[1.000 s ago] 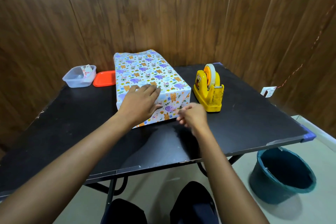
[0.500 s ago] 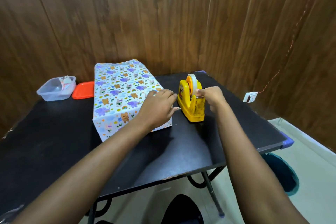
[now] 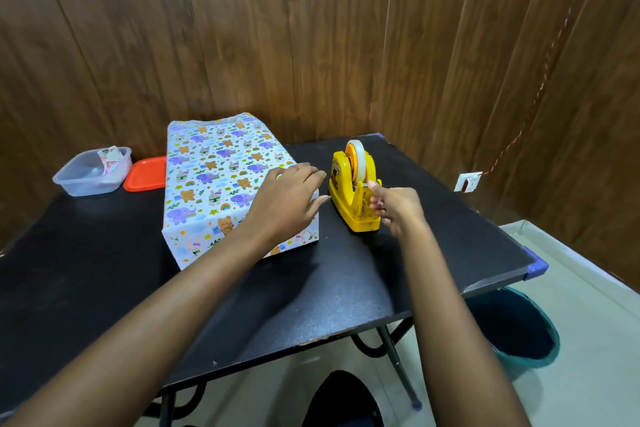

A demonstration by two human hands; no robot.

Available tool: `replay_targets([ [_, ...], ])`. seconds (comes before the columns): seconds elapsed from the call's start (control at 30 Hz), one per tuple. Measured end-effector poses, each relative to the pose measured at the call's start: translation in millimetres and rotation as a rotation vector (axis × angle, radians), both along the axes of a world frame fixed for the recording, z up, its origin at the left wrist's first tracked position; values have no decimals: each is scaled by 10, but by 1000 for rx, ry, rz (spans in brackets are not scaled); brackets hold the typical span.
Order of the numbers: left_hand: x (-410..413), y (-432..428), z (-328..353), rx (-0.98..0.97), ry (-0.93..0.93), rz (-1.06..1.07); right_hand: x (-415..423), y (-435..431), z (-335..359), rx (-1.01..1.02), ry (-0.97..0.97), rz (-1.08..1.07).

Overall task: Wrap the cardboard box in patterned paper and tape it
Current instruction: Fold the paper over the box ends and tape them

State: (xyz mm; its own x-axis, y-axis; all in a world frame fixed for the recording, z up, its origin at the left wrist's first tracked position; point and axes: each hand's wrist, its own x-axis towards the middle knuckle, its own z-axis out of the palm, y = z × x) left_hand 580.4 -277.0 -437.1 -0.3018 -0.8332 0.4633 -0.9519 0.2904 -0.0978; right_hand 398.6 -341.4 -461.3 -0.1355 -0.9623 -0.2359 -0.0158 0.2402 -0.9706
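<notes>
**Left hand flat on the wrapped box, right hand at the tape dispenser**

The box [image 3: 214,184], covered in white paper printed with animals and rainbows, lies on the black surface [image 3: 104,270], its far end near the wood-panelled wall. The left hand [image 3: 284,204] rests on the box's near right corner, fingers straight and spread over the paper. Just beside the box on the right stands a yellow tape dispenser [image 3: 349,198] carrying a tape roll [image 3: 358,159]. The right hand [image 3: 398,208] is at the dispenser's cutter end with fingers curled; whether it pinches tape cannot be told. A clear plastic container [image 3: 91,177] and an orange lid [image 3: 145,173] sit left of the box. A teal bucket [image 3: 519,333] stands on the floor.
</notes>
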Motion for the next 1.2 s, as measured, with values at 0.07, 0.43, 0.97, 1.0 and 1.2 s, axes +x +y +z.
replay_targets([
  [0.07,73,39,-3,7,7,16,26,29,-94,-43,-42,-54],
  [0.43,351,186,-113,121,2,54,228,100,-317,-202,-342,-179],
  [0.97,435,77,-300,-5,-154,59,623,456,-394,-402,223,601],
  [1.0,423,79,-301,3,-156,62,662,436,-401,-441,318,609],
  [1.2,449,55,-331,-6,-195,67,775,425,-478,-625,643,474],
])
